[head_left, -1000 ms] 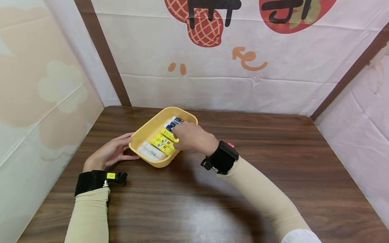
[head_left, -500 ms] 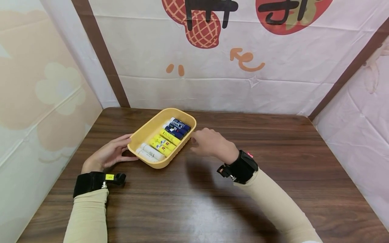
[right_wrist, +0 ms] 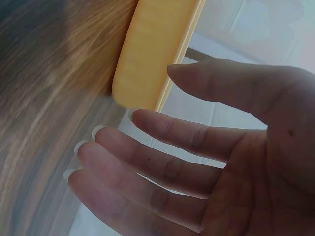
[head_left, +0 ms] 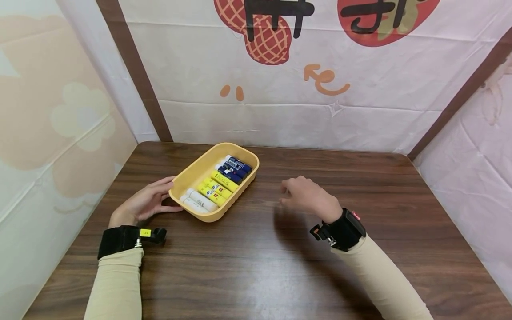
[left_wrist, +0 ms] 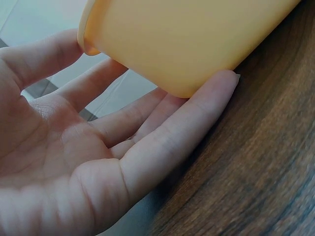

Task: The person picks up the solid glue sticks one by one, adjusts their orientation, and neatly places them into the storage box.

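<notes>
A yellow plastic tub (head_left: 192, 173) sits on the brown table, its long axis slanting up to the right. In it lie several small stick tubes in a row: white tubes (head_left: 202, 200) at the near end, yellow tubes (head_left: 216, 189) in the middle, dark blue tubes with white ends (head_left: 236, 166) at the far end. My left hand (head_left: 146, 200) touches the tub's near left corner, thumb at the base and fingers along the other side, the palm free of it. Right of the tub, apart from it, my right hand (head_left: 306, 195) hovers with relaxed fingers, holding nothing.
The wood-grain table (head_left: 240, 262) stretches out in front and to the right of the tub. A printed cloth wall (head_left: 280, 115) rises behind the table's back edge, and more cloth hangs at both sides.
My right hand has come out of the tub, where it was over the tubes, and moved right over the table. The left hand and the tub have stayed in place.
</notes>
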Motion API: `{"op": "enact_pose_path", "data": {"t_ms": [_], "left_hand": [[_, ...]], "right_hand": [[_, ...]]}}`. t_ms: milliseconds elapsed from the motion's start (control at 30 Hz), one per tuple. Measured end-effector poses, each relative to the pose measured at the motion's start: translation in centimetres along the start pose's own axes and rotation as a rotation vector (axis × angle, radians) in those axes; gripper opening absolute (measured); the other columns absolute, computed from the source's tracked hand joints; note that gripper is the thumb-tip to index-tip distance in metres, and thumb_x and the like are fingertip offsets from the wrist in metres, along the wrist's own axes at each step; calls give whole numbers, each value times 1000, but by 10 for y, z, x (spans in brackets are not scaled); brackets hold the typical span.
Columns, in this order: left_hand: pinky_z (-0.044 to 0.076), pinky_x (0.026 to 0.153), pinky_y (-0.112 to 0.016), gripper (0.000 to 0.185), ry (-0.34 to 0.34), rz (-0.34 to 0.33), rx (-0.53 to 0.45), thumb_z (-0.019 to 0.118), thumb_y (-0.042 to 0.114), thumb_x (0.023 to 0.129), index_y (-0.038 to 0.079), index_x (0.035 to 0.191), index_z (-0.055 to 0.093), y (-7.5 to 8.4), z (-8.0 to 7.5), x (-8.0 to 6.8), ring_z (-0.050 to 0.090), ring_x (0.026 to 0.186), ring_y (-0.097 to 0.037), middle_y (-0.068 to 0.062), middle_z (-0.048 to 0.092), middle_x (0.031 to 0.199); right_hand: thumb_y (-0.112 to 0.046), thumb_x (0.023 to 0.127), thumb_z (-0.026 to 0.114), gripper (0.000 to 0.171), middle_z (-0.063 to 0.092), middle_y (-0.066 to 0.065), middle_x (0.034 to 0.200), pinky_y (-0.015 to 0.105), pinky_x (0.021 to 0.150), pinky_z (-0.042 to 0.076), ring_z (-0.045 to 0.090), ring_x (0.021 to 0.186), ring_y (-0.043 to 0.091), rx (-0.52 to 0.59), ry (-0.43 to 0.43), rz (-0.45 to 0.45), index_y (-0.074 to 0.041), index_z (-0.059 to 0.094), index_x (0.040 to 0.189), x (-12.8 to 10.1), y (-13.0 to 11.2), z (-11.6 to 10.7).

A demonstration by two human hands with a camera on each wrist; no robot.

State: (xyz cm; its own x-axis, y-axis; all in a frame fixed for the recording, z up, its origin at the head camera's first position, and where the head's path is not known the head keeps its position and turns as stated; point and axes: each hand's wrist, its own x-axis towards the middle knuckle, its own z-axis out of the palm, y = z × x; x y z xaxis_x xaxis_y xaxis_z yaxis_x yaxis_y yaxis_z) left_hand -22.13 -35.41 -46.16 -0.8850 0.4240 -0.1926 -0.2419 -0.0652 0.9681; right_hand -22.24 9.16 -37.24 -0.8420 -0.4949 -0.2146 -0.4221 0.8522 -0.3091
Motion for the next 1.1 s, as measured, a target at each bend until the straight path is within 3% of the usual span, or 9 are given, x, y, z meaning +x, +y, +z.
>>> {"op": "enact_pose_path", "data": {"t_ms": [167, 433, 700, 1100], "left_hand": [[62, 97, -44, 49, 9, -9, 3, 40, 22, 113, 13, 160, 29, 1, 1, 0, 60, 122, -3, 12, 52, 141], [63, 96, -44, 48, 12, -18, 4, 39, 24, 114, 14, 160, 31, 1, 1, 3, 60, 122, -2, 14, 54, 139], [62, 97, -45, 48, 30, -25, 9, 40, 25, 113, 15, 159, 32, 2, 3, -1, 60, 121, -5, 12, 52, 140], [62, 97, -44, 44, -20, -1, -21, 37, 22, 114, 18, 158, 34, 2, 1, -1, 60, 124, 0, 17, 57, 138]], "right_hand": [[-24, 102, 63, 32, 72, 13, 119, 43, 90, 60, 71, 105, 26, 12, 11, 27, -4, 68, 127, -7, 14, 0], [-23, 102, 65, 31, 73, 14, 115, 41, 84, 60, 71, 100, 25, 31, 20, 68, -3, 68, 125, -16, 36, 0], [-24, 103, 64, 35, 71, 15, 121, 43, 88, 59, 69, 110, 29, 38, -1, 133, -3, 65, 131, -22, 50, -7], [-26, 103, 62, 37, 70, 19, 124, 48, 91, 58, 67, 115, 34, 22, 13, 174, -2, 64, 131, -27, 68, -11]]}}
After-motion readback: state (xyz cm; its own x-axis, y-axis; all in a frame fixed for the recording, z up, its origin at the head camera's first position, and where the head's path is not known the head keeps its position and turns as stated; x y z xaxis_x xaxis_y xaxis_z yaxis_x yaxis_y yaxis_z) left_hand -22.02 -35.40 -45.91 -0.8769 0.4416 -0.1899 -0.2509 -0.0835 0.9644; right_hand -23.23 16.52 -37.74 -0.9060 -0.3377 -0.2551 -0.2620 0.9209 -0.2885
